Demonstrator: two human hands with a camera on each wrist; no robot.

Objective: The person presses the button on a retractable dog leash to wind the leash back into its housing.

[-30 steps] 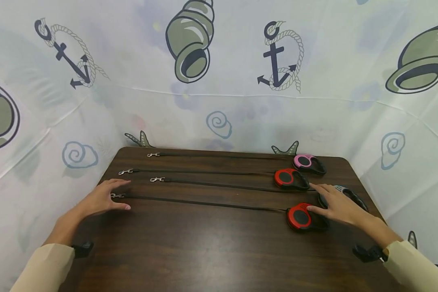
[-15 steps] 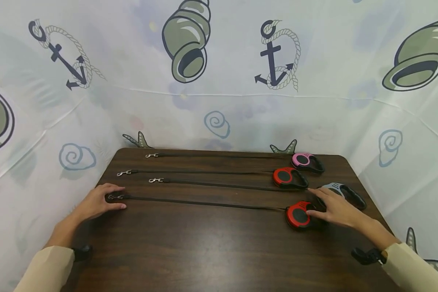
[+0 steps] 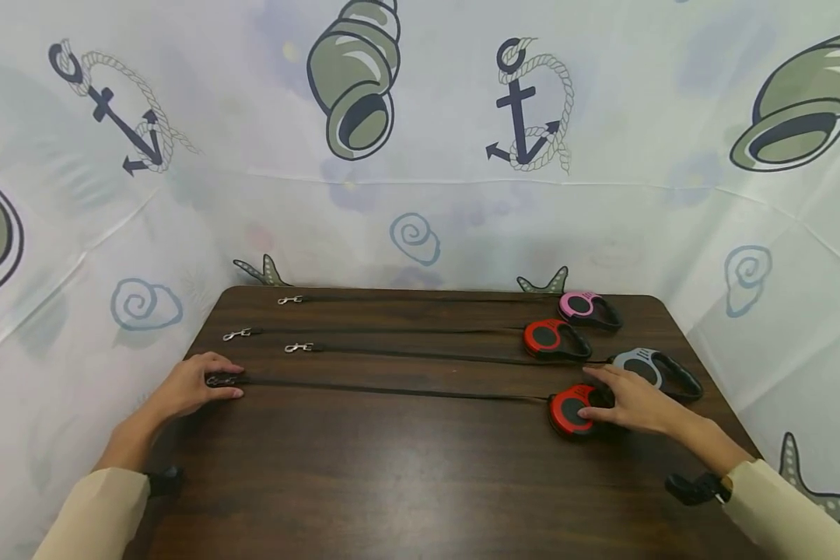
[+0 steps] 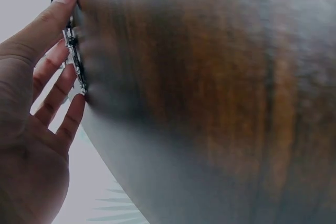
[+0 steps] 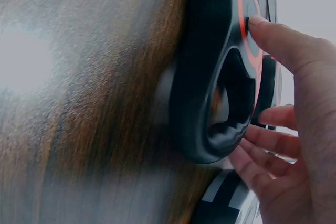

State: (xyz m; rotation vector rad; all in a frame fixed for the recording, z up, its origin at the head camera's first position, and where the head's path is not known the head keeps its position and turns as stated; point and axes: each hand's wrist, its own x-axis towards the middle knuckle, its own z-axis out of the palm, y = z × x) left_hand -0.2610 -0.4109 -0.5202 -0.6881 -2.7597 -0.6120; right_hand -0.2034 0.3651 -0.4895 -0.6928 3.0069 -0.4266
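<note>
A red and black retractable dog leash lies nearest on the table, its black cord stretched out leftward. At the cord's left end is a metal snap hook. My left hand is around that hook, thumb and fingers apart; the left wrist view shows the fingers extended beside the hook. My right hand is at the red leash, its thumb touching the round centre. In the right wrist view the other fingers sit beside the black handle, not wrapped around it.
Behind lie a grey leash, another red leash and a pink leash, cords running left to metal hooks. All rest on a dark wooden table. A patterned white cloth encloses the table's back and sides.
My left hand has settled around the nearest hook. My right hand has shifted slightly left, bringing the thumb onto the red leash's centre and uncovering more of the grey leash.
</note>
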